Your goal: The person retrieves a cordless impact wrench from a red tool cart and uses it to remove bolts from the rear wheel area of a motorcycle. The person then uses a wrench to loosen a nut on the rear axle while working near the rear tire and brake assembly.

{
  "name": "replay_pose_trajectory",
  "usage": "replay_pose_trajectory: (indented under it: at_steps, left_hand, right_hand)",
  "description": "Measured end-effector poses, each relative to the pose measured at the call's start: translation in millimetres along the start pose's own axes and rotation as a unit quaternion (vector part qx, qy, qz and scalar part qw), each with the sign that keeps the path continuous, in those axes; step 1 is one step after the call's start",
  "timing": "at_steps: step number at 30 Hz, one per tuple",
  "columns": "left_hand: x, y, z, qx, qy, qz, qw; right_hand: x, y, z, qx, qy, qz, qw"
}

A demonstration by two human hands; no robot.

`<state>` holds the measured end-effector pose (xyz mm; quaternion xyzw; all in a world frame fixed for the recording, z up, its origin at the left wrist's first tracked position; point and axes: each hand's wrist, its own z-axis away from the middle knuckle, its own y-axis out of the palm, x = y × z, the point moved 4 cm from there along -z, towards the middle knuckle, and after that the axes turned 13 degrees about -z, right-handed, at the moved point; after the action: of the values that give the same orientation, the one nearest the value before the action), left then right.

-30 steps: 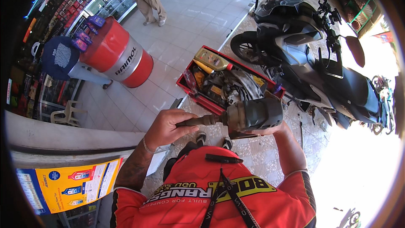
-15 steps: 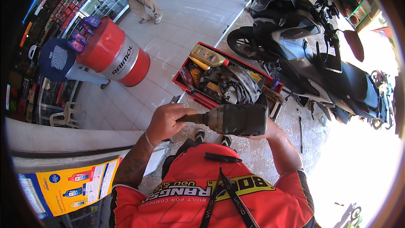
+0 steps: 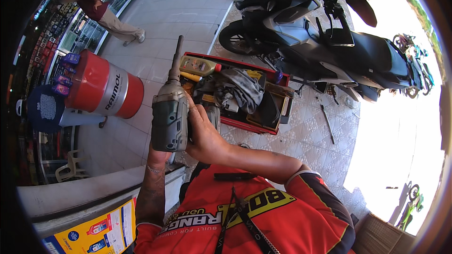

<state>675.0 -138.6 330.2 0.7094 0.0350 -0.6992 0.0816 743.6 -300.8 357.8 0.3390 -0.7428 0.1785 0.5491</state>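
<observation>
I hold a grey power driver (image 3: 170, 115) upright in front of my chest, its long dark bit (image 3: 177, 59) pointing up and away from me. My right hand (image 3: 207, 134) wraps the tool's body from the right side. My left hand (image 3: 159, 156) supports it from below and is mostly hidden behind the tool; only the wrist with a thin bracelet shows. Just past the tool lies an open red toolbox (image 3: 245, 126) on the tiled floor.
The toolbox holds an oil bottle (image 3: 200, 66), a grey rag and loose tools. A black motorcycle (image 3: 320, 42) stands behind it. A red and white drum (image 3: 106, 89) lies at the left. A long tool (image 3: 328, 124) lies on the floor. Another person (image 3: 101, 11) stands far left.
The driver lay horizontal with its bit pointing left and my left hand at the bit end. It now stands upright, and my left hand has slid beneath it.
</observation>
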Motion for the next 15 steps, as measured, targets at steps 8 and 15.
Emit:
replay_pose_trajectory:
  at_steps: [8,15]
  left_hand:
    - [34.6,9.2,3.8,0.022,0.043,0.194,0.980]
    - [43.0,15.0,-4.7,0.002,-0.018,0.020,1.000]
  right_hand:
    - [-40.3,-3.4,-29.5,0.000,0.049,0.038,0.998]
    - [-64.1,-5.5,-30.8,0.032,0.208,0.044,0.977]
